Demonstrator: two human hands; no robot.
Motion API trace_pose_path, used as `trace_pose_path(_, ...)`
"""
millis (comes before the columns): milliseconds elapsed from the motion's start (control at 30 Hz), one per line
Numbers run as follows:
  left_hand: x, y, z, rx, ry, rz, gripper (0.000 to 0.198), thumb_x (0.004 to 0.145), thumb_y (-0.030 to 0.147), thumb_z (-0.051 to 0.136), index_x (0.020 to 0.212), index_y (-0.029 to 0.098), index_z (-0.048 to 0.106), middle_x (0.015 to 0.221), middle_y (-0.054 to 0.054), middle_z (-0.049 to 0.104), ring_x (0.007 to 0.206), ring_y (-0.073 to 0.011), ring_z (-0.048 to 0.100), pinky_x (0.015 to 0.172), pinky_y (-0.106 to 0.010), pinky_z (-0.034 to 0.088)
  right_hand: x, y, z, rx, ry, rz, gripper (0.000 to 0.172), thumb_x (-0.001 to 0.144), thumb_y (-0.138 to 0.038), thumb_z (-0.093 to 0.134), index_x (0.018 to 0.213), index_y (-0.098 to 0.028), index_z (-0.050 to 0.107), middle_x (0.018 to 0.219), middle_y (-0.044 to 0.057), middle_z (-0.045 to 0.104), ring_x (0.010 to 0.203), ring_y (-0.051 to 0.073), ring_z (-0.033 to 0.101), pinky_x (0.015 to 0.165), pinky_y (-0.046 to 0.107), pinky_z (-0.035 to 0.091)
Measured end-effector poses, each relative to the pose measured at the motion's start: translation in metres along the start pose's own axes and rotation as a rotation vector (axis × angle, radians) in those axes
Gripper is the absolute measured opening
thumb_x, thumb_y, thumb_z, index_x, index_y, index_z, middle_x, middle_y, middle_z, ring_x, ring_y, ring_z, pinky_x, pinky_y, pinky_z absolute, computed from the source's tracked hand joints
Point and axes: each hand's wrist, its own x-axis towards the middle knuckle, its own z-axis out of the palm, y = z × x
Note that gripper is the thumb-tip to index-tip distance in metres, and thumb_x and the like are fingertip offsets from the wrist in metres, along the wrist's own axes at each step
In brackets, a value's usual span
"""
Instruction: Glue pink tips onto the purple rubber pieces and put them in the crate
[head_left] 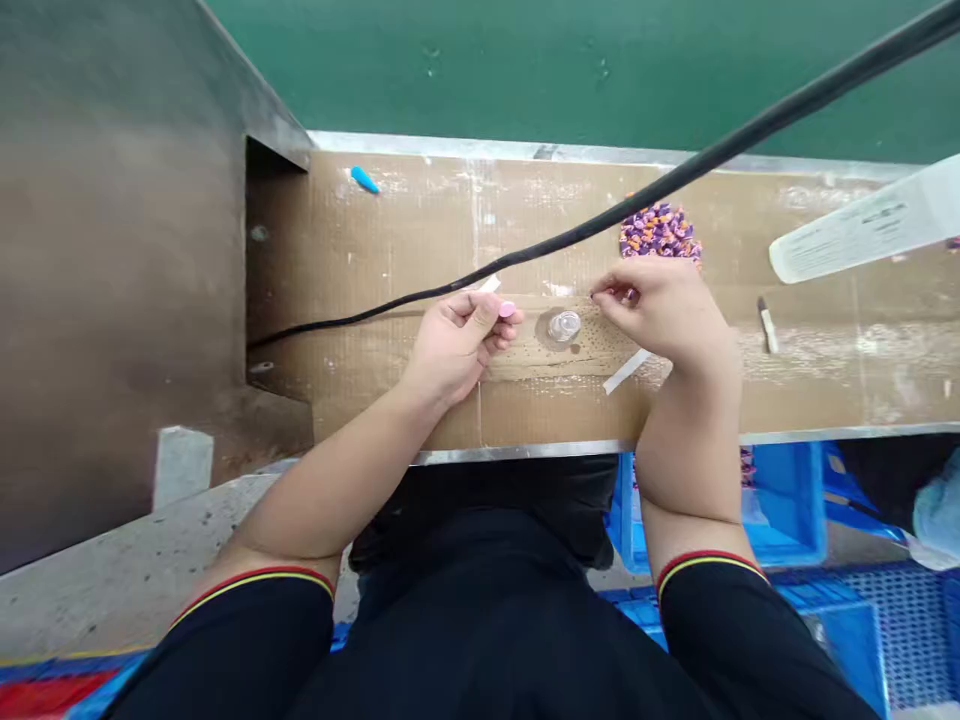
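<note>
Between thumb and fingers, my left hand (pixel 461 340) pinches a small pink round piece (pixel 507 309). My right hand (pixel 664 305) is closed in a pinch, with a tiny dark bit showing at the fingertips; what it is I cannot make out. A small clear container (pixel 564 326) stands on the cardboard between my two hands, touched by neither. Just beyond my right hand lies a heap of small purple, orange and pink pieces (pixel 660 230), partly hidden by the hand and the cable.
A black cable (pixel 540 248) slants across the cardboard-covered bench (pixel 390 390). White strips (pixel 626 371), a marker-like stick (pixel 768 326) and a blue piece (pixel 364 180) lie about. At right a pale translucent bin (pixel 870 220) juts in; blue crates (pixel 787 500) stand below. A metal housing (pixel 135 250) is left.
</note>
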Motion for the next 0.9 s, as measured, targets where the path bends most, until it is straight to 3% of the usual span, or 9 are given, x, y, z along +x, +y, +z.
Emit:
trace_pose_path(133, -0.001, 0.001, 0.001, 0.022, 0.025, -0.033, 0.049, 0.076, 0.055, 0.103, 0.077, 0.016, 0.075, 0.079, -0.003, 0.079, 0.063, -0.0064, 0.068, 0.061, -0.017, 0.056, 0.0, 0.0, 0.008, 0.009, -0.026, -0.009, 0.015, 0.088, -0.015, 0.068, 0.084, -0.027, 0.077, 0.077, 0.002, 0.077, 0.07, 0.02, 0.069, 0.074, 0.038, 0.059)
trace_pose_path(233, -0.001, 0.002, 0.003, 0.027, 0.043, -0.05, 0.042, 0.084, 0.048, 0.101, 0.077, 0.016, 0.074, 0.077, -0.002, 0.078, 0.062, -0.0058, 0.067, 0.06, -0.017, 0.055, 0.002, -0.011, 0.011, 0.096, 0.109, -0.003, 0.01, 0.095, -0.021, 0.071, 0.089, -0.026, 0.077, 0.084, 0.003, 0.078, 0.076, 0.021, 0.072, 0.074, 0.038, 0.061)
trace_pose_path(333, -0.001, 0.001, 0.003, 0.021, 0.043, -0.046, 0.044, 0.081, 0.05, 0.102, 0.077, 0.016, 0.075, 0.078, -0.002, 0.078, 0.063, -0.0061, 0.068, 0.061, -0.017, 0.055, 0.002, -0.034, 0.017, 0.36, 0.236, 0.0, 0.01, 0.106, -0.032, 0.069, 0.104, -0.025, 0.075, 0.096, 0.004, 0.078, 0.085, 0.019, 0.077, 0.07, 0.032, 0.063)
trace_pose_path(433, -0.001, -0.002, 0.001, 0.007, 0.018, -0.024, 0.051, 0.073, 0.059, 0.104, 0.079, 0.016, 0.077, 0.081, -0.003, 0.079, 0.065, -0.0072, 0.07, 0.062, -0.018, 0.057, 0.0, -0.059, 0.025, 0.563, 0.211, -0.107, 0.017, 0.114, -0.037, 0.063, 0.112, -0.024, 0.073, 0.1, 0.002, 0.075, 0.083, 0.014, 0.078, 0.067, 0.027, 0.063)
trace_pose_path(567, 0.002, -0.006, -0.002, -0.018, 0.015, 0.039, 0.054, 0.067, 0.062, 0.106, 0.084, 0.017, 0.081, 0.082, -0.003, 0.08, 0.068, -0.0082, 0.072, 0.066, -0.019, 0.06, -0.003, -0.075, 0.032, 0.532, 0.18, -0.248, 0.016, 0.115, -0.027, 0.058, 0.112, -0.024, 0.073, 0.101, 0.002, 0.076, 0.084, 0.012, 0.076, 0.072, 0.027, 0.063)
trace_pose_path(767, 0.003, -0.01, -0.002, -0.021, 0.087, 0.156, 0.051, 0.067, 0.052, 0.11, 0.099, 0.021, 0.087, 0.106, -0.006, 0.087, 0.095, -0.0162, 0.083, 0.086, -0.025, 0.066, -0.005, -0.079, 0.037, 0.558, 0.161, -0.185, 0.015, 0.116, -0.026, 0.055, 0.113, -0.025, 0.07, 0.107, 0.003, 0.077, 0.096, 0.016, 0.08, 0.082, 0.031, 0.067)
trace_pose_path(900, 0.003, -0.013, -0.002, 0.006, 0.078, 0.182, 0.05, 0.069, 0.053, 0.109, 0.103, 0.023, 0.088, 0.112, -0.007, 0.088, 0.103, -0.0191, 0.083, 0.091, -0.028, 0.066, -0.004, -0.083, 0.04, 0.571, 0.158, -0.171, 0.013, 0.115, -0.027, 0.058, 0.109, -0.025, 0.07, 0.106, 0.004, 0.077, 0.1, 0.018, 0.081, 0.084, 0.033, 0.068)
